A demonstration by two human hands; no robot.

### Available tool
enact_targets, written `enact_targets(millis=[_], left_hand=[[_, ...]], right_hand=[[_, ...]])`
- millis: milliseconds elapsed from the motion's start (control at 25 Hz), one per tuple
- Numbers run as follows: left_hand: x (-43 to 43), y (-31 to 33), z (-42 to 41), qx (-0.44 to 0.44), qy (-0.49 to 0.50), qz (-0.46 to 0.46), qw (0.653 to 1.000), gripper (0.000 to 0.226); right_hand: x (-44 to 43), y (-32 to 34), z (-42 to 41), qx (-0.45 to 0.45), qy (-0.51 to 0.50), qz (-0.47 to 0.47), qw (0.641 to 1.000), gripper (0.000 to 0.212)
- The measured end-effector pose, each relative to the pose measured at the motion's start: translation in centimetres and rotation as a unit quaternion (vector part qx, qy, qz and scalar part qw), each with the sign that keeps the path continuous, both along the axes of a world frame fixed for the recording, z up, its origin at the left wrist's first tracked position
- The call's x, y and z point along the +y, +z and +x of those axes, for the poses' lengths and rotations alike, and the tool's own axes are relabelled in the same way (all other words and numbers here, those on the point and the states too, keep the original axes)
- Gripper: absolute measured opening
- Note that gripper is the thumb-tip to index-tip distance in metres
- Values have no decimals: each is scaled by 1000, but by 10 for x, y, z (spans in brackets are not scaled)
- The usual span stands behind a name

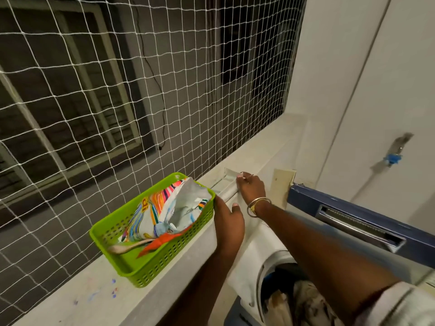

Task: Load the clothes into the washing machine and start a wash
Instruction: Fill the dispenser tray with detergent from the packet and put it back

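— Gripping anything, the left hand [227, 222]?

— It grasps the right end wall of the lime-green perforated plastic basket [150, 234], which sits on the pale concrete window ledge [70, 300] beside the white rope netting [94, 90]. Inside lies a crumpled, brightly striped detergent packet [169, 210].

— And the right hand [250, 187]?

— Further along the ledge, bangles on the wrist, fingertips pinching a small pale sachet or slip [229, 173]; what exactly it is I cannot tell.

— Where are the clothes?

— Already down in the drum of the white top-loading washing machine [249, 269], a dark and light bundle of laundry [294, 300] under the right forearm. The machine's dark blue lid [353, 215] stands raised at the right.
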State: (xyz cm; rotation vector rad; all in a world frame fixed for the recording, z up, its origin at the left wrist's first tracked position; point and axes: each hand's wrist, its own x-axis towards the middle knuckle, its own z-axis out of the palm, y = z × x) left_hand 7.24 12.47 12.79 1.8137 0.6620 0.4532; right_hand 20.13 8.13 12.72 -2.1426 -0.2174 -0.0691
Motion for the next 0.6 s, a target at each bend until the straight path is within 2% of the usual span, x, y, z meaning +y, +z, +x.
enact_targets(millis=[360, 480, 600], left_hand=[[-1, 14, 6, 17, 14, -48, 999, 78], [-12, 18, -4, 13, 11, -26, 1000, 80], [-31, 21, -14, -15, 4, 36, 999, 73]], right_hand=[[-2, 9, 3, 73, 11, -42, 996, 59], [-10, 13, -7, 88, -2, 3, 996, 60], [-23, 20, -24, 66, -12, 66, 996, 52]])
